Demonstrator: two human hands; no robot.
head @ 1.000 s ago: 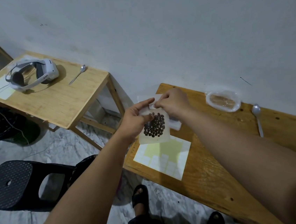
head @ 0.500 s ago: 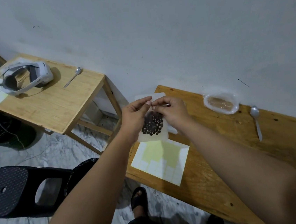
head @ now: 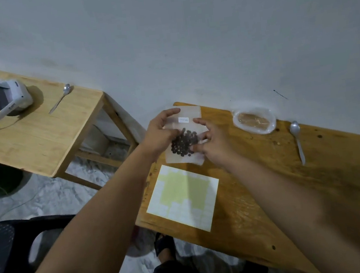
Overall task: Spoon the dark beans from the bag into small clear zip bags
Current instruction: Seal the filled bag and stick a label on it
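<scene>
Wooden table [head: 281,203]: white-and-yellow paper sheet [head: 184,199] at near edge.
Left hand [head: 160,136]: thumb and fingers pinch small clear zip bag of dark beans [head: 186,140], just beyond the sheet.
Right hand [head: 212,143]: fingers spread loose, tips on bag's right side.

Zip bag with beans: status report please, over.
Left hand holds zip bag edge. Right hand fingers flat on it. Beans inside. Spoon apart, nothing blocking.

A plain pale wall [head: 186,35] backs a wooden table [head: 313,189] and a smaller wooden side table [head: 30,141] further left. A black perforated stool [head: 4,248] stands on the mottled grey floor [head: 48,199].
</scene>
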